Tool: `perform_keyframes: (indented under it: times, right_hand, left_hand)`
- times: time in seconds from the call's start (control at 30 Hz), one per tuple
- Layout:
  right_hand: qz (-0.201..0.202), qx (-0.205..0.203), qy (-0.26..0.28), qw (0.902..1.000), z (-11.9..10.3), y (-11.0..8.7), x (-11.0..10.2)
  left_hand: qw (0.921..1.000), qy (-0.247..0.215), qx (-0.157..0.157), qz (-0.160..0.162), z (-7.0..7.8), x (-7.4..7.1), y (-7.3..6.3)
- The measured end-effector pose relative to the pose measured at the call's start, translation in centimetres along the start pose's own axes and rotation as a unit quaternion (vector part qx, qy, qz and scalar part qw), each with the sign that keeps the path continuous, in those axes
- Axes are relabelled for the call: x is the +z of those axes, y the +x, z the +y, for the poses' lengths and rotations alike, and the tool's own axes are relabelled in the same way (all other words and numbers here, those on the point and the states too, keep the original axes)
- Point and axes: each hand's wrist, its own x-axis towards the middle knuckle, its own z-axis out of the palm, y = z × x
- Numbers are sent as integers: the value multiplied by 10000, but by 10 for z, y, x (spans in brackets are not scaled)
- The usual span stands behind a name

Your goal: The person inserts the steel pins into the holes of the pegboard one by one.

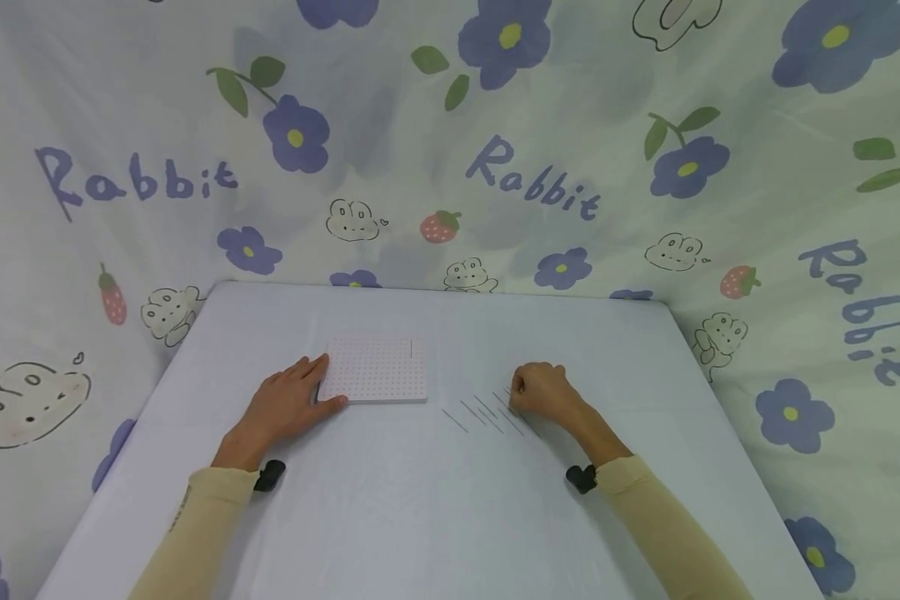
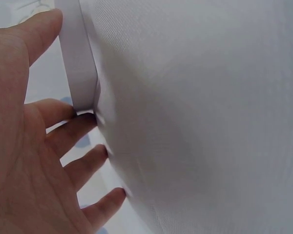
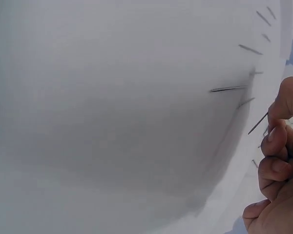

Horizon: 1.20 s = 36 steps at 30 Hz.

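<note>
A white pegboard with rows of small holes lies on the table, left of the middle. My left hand rests against its left side, fingers spread and thumb at the near left corner; the left wrist view shows the fingertips at the board's edge. One thin dark rod shows at the board's far right. Over the right end of a row of thin rods, my right hand has its fingers curled in. It pinches a thin dark rod between thumb and index finger.
The table has a smooth white cover. Behind it and at its sides hangs a curtain with flowers, rabbits and strawberries. Several more rods lie on the cover near the right hand. Black wrist cameras sit at both sleeves.
</note>
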Motion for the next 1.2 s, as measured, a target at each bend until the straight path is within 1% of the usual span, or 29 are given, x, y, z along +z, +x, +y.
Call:
perform_keyframes:
  times: [0.23,0.47,0.67,0.83,1.03,1.2]
  right_hand:
    - [114,-298,408,9987,-22,15,-9]
    - [184,-583,828,9947,-56,38,-11]
    - [401,-728,1183,9895,-82,56,-8]
    - [556,-645,1690,9819,-97,67,-6]
    - [740,-522,2223,9708,-107,78,-3]
    - [860,-542,2650,9589,-113,89,3]
  left_hand:
    - [10000,29,-22,-29,0,-2,-1]
    - [10000,-5,0,28,0,0,-2]
    - [10000,-18,2,27,1,0,-3]
    - [10000,-51,18,31,1,2,-2]
    - [10000,-8,-40,-1,1,2,-2]
    - [10000,-10,-83,-18,1,0,-2]
